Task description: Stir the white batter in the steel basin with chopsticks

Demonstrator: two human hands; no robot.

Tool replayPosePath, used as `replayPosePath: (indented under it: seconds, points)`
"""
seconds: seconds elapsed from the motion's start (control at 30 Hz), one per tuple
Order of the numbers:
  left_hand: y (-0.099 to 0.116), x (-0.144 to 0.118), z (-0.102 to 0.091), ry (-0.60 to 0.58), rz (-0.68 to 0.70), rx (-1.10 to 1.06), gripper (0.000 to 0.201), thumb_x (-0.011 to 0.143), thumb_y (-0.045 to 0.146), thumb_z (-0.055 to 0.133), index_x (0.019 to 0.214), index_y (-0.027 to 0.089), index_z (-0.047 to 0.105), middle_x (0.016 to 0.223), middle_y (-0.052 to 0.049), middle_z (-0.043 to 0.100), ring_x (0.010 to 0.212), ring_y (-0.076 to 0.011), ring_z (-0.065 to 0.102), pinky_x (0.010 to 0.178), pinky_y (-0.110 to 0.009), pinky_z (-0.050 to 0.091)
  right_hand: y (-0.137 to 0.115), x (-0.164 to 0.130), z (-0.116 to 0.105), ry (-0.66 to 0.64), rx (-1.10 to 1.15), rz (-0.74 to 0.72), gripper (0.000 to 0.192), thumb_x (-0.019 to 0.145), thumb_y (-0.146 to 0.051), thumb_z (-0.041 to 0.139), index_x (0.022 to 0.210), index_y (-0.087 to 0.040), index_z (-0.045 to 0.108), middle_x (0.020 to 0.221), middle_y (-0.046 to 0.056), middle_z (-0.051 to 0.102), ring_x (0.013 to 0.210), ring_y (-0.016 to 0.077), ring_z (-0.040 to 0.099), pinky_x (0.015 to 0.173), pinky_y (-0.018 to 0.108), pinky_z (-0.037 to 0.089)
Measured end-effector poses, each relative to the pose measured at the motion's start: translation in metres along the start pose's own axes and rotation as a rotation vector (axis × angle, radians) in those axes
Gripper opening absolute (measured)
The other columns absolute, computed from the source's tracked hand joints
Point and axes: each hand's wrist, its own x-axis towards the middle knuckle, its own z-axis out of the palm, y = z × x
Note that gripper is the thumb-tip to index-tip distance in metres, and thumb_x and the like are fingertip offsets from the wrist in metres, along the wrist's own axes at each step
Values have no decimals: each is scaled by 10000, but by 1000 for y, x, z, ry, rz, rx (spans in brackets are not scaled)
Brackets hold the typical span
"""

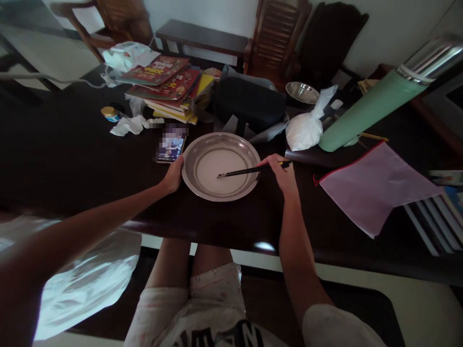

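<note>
A round steel plate [195, 149] with a white layer in its middle sits on the dark table [65, 159] in front of me. My left hand [173, 176] rests against the plate's left rim and steadies it. My right hand [282, 173] grips a pair of dark chopsticks [242, 171] at the plate's right side. The chopstick tips reach down into the white stuff near the plate's centre.
A phone [170, 147] lies just left of the plate. Behind it are stacked books [166, 84], a black bag [248, 103], a white plastic bag [306, 127], a steel bowl [302, 91] and a green flask [372, 103]. A pink pouch [376, 188] lies at the right.
</note>
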Motion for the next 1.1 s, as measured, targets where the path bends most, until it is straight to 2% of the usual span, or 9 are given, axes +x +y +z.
replayPosePath:
  seconds: [0.1, 0.23, 0.4, 0.47, 0.6, 0.7, 0.8, 0.97, 1.1]
  points:
    - [-3, 1, -2, 14, 8, -7, 614, 844, 779, 630, 1043, 222, 796, 982, -82, 800, 1222, -328, 681, 1109, -399, 527, -1, 0, 0, -43, -54, -49, 501, 906, -753, 644, 768, -300, 807, 850, 25, 808, 917, 235, 734, 917, 438, 569]
    - [-3, 0, -4, 12, 13, 39, 598, 883, 769, 596, 1016, 221, 796, 947, -79, 800, 1164, -319, 706, 1092, -413, 540, 0, 0, -5, 80, -39, -3, 518, 941, -723, 612, 712, -290, 780, 759, 15, 777, 802, 220, 722, 828, 419, 575]
    - [1, -2, -3, 34, 28, 84, 579, 893, 739, 597, 1037, 217, 804, 944, -75, 802, 1134, -313, 713, 1107, -437, 536, 3, 1, -3, -53, -31, -22, 493, 921, -737, 634, 787, -299, 818, 863, 26, 825, 894, 236, 745, 897, 433, 576]
    - [1, -2, -3, 41, 25, 100, 554, 890, 720, 608, 1003, 213, 801, 917, -71, 797, 1088, -306, 719, 1085, -429, 548, 4, 2, -3, -45, -41, -38, 485, 908, -745, 648, 811, -303, 824, 897, 26, 832, 928, 242, 741, 925, 444, 565]
    - [3, -2, -3, 30, 35, 97, 522, 888, 726, 604, 862, 227, 755, 844, -70, 761, 1033, -299, 702, 1011, -397, 564, 5, 1, -4, 90, 3, 5, 523, 942, -728, 611, 720, -286, 781, 743, 17, 778, 790, 224, 722, 817, 420, 570]
    - [6, -2, -2, 48, 41, 96, 481, 902, 692, 605, 805, 234, 715, 806, -73, 730, 989, -293, 690, 979, -395, 560, 5, 1, -1, 5, 6, 4, 509, 937, -725, 619, 730, -293, 791, 771, 21, 793, 817, 227, 732, 839, 425, 577]
    - [11, -4, 1, 63, 48, 81, 455, 901, 667, 621, 810, 233, 720, 778, -78, 713, 1021, -312, 686, 1003, -401, 544, 5, 2, 1, -58, -39, -42, 482, 902, -744, 652, 792, -306, 820, 888, 27, 827, 935, 244, 738, 926, 450, 566]
    - [15, -6, 4, 17, 55, 72, 484, 854, 692, 655, 930, 227, 764, 926, -89, 781, 1156, -337, 674, 1095, -428, 508, 4, -1, -3, 112, 1, 32, 518, 960, -713, 597, 735, -284, 780, 718, 14, 754, 762, 218, 719, 804, 419, 573]
    - [17, -4, 5, -30, -3, 19, 418, 862, 624, 633, 878, 222, 746, 985, -86, 794, 1188, -329, 684, 1070, -414, 543, 0, -4, 1, -26, -30, -10, 484, 947, -703, 635, 758, -291, 803, 787, 25, 781, 827, 219, 737, 860, 424, 579]
